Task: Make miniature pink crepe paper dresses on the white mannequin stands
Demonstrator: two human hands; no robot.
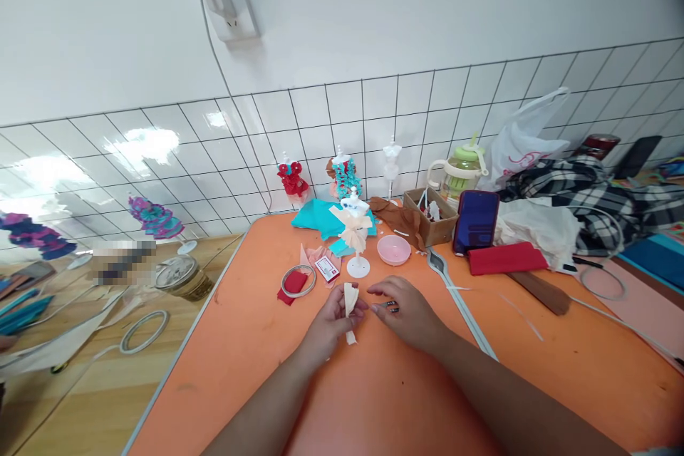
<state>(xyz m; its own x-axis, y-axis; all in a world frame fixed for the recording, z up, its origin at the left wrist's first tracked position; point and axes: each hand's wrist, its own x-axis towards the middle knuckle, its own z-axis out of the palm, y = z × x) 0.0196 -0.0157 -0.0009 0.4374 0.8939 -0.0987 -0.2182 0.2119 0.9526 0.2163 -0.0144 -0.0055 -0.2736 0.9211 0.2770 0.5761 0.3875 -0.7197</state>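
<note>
My left hand (330,324) pinches a small folded strip of cream fabric (350,301) above the orange table (256,363). Close beside it, my right hand (407,312) has its fingers closed on a small dark, thin item (392,306) that I cannot identify. Just beyond my hands stands a small white mannequin (356,239) wearing a cream ruffled dress, on a round base.
A pink bowl (394,249), a wire ring with red cloth (296,281), turquoise fabric (316,216), a cardboard box (429,219), a blue phone (475,221) and red cloth (506,258) lie beyond. Dressed mannequins (292,178) line the tiled wall. A jar (182,276) stands on the wooden table at left.
</note>
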